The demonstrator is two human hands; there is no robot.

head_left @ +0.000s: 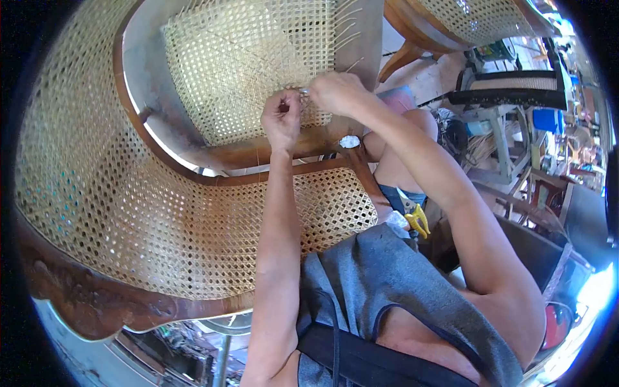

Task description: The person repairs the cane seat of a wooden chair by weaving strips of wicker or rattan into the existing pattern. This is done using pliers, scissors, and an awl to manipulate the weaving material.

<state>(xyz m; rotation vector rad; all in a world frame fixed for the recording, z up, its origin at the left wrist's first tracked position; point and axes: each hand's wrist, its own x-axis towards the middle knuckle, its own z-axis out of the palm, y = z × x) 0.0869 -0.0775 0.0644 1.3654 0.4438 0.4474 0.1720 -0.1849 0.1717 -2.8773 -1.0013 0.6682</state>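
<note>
A woven cane panel (225, 71) with loose strand ends along its right side lies beyond the chair's wooden rail. Over its lower right part, my left hand (282, 119) has its fingers curled, thumb close to the fingertips. Just right of it, my right hand (332, 92) is closed at the panel's edge. Between the two hands is a small, thin, shiny item, too small to make out. Finished cane mesh (213, 219) in a wooden frame curves below and left of my hands. A white lump (349, 141) sits on the frame's corner, below my right hand.
Yellow-handled cutters (418, 220) lie near my lap. Another cane-backed wooden piece (451, 26) stands at the upper right, with a dark-framed chair (509, 90) beyond it. A blue container (547, 120) is farther right. Wooden parts lie behind my right arm.
</note>
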